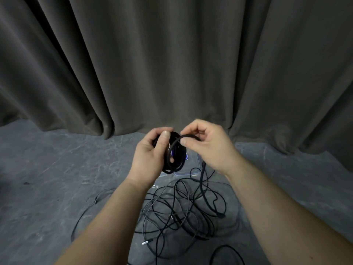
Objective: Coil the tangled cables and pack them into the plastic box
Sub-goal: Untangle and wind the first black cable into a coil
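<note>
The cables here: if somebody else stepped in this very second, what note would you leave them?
Left hand: grips the black coil, raised above the surface.
Right hand: pinches the cable's free run, laying a loop onto the coil; its tail hangs down into the pile.
Tangled cables: loose heap on the grey surface, nearer the person.
Plastic box: behind the hands, mostly hidden; contents cannot be told.
Done: one cable partly coiled.
Left: finish this coil, box it, then coil and pack the heap.

Tangled cables [183, 213] crowded the near centre floor [47, 178], with the plastic box [193, 170] just beyond them. A curtain [172, 64] closed the far side; left and right floor lay open.
</note>
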Tool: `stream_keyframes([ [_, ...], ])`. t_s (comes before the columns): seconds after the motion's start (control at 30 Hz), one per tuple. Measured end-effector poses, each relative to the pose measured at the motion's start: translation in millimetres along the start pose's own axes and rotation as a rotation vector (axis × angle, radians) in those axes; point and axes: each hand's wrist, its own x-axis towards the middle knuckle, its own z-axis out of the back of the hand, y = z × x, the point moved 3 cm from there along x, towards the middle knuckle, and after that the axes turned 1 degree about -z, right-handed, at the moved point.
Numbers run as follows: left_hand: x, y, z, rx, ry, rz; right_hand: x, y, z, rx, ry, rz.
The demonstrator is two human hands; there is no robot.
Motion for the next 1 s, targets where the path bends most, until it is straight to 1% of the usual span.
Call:
stream_keyframes([
  [0.13, -3.9, -1.8, -11.1, -0.026, 0.056, 0.011, 1.3, -10.3, 2.7, -0.024, -0.132, -0.012],
  [0.3, -2.3, -0.1, -16.7, -0.071, 0.078, 0.024, 3.3, -15.4, 0.2, 0.008, -0.193, -0.033],
  [0.43, -2.0, -0.8, -16.6, -0.125, 0.053, 0.039, 2.3, -13.7, 0.0, -0.050, -0.207, 0.043],
  [0.53, 0.6, -1.0, -11.7, -0.220, -0.010, 0.048, 2.4, -15.5, 3.1, -0.038, -0.213, 0.093],
  [0.6, 2.1, -1.4, -8.0, -0.273, -0.032, 0.052, 2.5, -21.2, 3.4, 0.067, -0.217, 0.040],
  [0.7, 1.1, -2.3, -9.3, -0.302, -0.014, 0.066, 2.4, -27.0, 0.7, 0.198, -0.245, -0.021],
  [0.87, -4.0, -5.5, -15.1, -0.192, 0.023, 0.031, 3.2, -27.2, -4.2, 0.235, -0.260, -0.071],
  [1.0, -7.4, -8.8, -17.7, -0.178, 0.068, 0.027, 4.1, -30.9, -5.6, 0.265, -0.305, -0.118],
])
